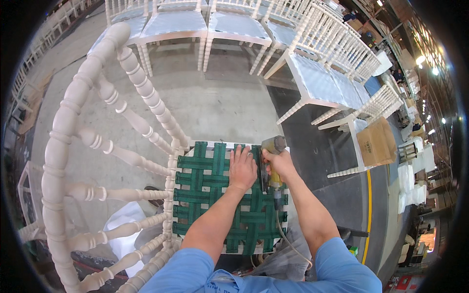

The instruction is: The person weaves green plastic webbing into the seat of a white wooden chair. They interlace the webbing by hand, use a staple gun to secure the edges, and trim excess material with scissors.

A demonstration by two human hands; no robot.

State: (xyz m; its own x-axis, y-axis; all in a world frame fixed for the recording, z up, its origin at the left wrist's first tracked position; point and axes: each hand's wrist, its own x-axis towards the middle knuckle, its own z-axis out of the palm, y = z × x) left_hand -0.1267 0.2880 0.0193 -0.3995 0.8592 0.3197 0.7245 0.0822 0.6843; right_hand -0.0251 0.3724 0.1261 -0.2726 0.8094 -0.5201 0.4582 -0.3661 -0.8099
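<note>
A white turned-spindle chair (53, 168) stands before me, its backrest on the left. Green webbing straps (196, 196), woven over and under each other, cover its seat frame. My left hand (243, 169) lies flat on the straps near the far edge, fingers stretched out and slightly apart. Beside it, toward the right, my right hand (281, 164) is wrapped round a pneumatic staple gun (274, 143). The gun's dark magazine lies along the webbing near the seat's far right corner. An air hose (282, 229) runs from its handle back toward me.
A row of white chairs (176, 23) with pale blue-white seats stands at the back. More chairs (317, 83) stand to the right, one with a brown paper bag (376, 142). A yellow line (369, 210) marks the floor. White sheeting (124, 229) lies below the backrest.
</note>
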